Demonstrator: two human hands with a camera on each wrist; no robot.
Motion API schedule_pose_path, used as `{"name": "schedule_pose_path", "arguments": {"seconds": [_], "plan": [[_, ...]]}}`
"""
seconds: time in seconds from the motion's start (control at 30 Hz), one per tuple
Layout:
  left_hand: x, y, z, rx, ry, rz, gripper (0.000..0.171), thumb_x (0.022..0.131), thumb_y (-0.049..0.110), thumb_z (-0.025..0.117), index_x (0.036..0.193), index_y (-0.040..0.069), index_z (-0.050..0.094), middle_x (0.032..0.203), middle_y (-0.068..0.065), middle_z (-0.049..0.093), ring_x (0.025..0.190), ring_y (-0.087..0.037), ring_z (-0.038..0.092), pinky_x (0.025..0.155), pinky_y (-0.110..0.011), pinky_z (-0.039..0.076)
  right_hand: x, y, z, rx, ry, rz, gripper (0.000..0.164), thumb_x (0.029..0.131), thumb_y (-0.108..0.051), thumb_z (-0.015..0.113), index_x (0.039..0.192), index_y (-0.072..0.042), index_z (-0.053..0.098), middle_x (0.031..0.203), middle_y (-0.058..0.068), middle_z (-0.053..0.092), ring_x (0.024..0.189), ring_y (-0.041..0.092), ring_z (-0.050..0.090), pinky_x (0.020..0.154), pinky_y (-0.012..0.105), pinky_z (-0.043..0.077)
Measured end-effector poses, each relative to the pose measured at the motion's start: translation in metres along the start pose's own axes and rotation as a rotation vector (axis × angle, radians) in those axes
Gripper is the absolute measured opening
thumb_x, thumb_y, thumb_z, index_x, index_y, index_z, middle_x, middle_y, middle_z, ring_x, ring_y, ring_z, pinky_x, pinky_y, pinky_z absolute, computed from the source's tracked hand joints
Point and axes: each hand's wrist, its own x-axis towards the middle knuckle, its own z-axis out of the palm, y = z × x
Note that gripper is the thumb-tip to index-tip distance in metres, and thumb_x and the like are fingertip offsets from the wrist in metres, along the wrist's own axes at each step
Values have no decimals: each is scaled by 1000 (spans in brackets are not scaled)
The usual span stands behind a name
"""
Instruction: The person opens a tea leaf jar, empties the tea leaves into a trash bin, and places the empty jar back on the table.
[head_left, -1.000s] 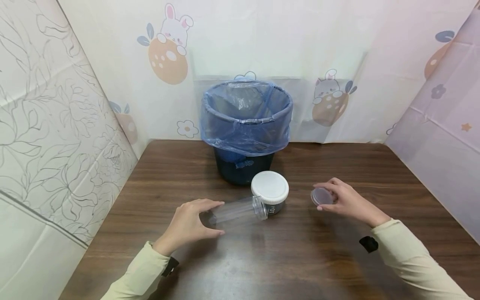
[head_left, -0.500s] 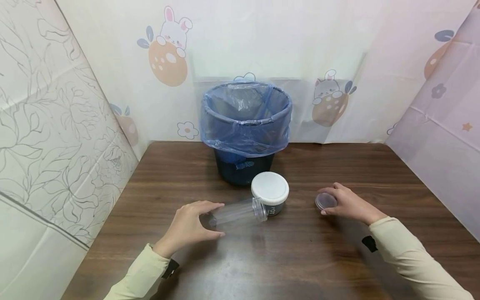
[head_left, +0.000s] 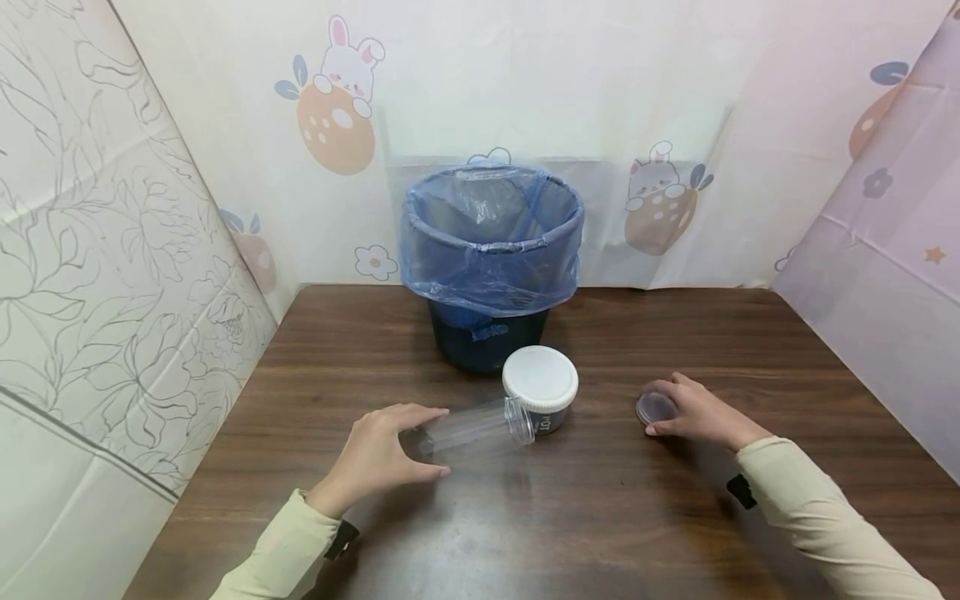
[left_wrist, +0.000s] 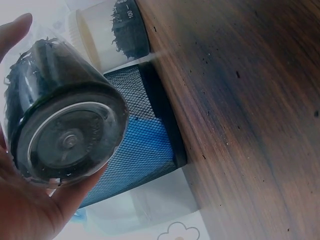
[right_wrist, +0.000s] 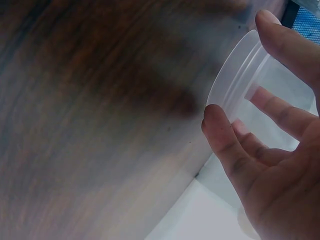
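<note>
A clear plastic jar point(head_left: 477, 429) lies tilted in my left hand point(head_left: 375, 450), gripped near its base between thumb and fingers, mouth to the right. In the left wrist view, the base of the jar point(left_wrist: 70, 135) faces the camera and dark flaky bits show through its wall. I cannot tell whether they are inside. My right hand point(head_left: 697, 410) pinches a clear round lid point(head_left: 656, 408) by its rim, low over the table. A tub with a white lid point(head_left: 540, 375) and dark lower part stands beside the jar's mouth. The right wrist view shows the lid point(right_wrist: 240, 75) between fingertips and thumb.
Behind the tub stands a dark mesh bin point(head_left: 487, 342) lined with a blue plastic bag point(head_left: 491, 279). The brown wood-grain table point(head_left: 337, 350) bears small dark specks in the left wrist view. Patterned wall sheets point(head_left: 480, 75) close off the back and both sides.
My right hand has moved slightly right and towards me with the lid, which now sits lower. The left hand and the jar have hardly moved.
</note>
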Motion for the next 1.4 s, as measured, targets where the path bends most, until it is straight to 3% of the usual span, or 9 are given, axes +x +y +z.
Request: {"name": "schedule_pose_path", "arguments": {"seconds": [0.77,1.03,1.17,1.4], "plan": [[2,-1,-9,9,26,7,66,55,44,88,115,23,70,100,11,68,87,-4,61,74,-34,50,-1,-5,0,-13,3,15,61,74,-33,81,120,1,58,101,19,52,85,30,53,67,45,47],[7,-4,-21,-2,66,34,65,56,41,89,116,22,70,99,13,66,80,-2,57,72,-33,50,5,-16,-11,-32,23,22,71,81,-41,74,128,6,51,113,27,50,102,42,50,77,53,45],[10,-4,-26,2,79,36,65,57,41,89,116,22,70,101,12,67,82,-3,59,73,-33,49,14,-28,-22,-3,67,-1,68,86,-44,67,130,5,50,112,25,50,104,41,50,80,54,44],[15,-3,-36,10,76,15,64,57,41,88,116,22,70,106,10,68,88,-6,62,75,-35,50,32,-54,-44,76,211,-76,45,93,-27,63,125,3,55,106,19,54,99,34,53,79,48,46]]}}
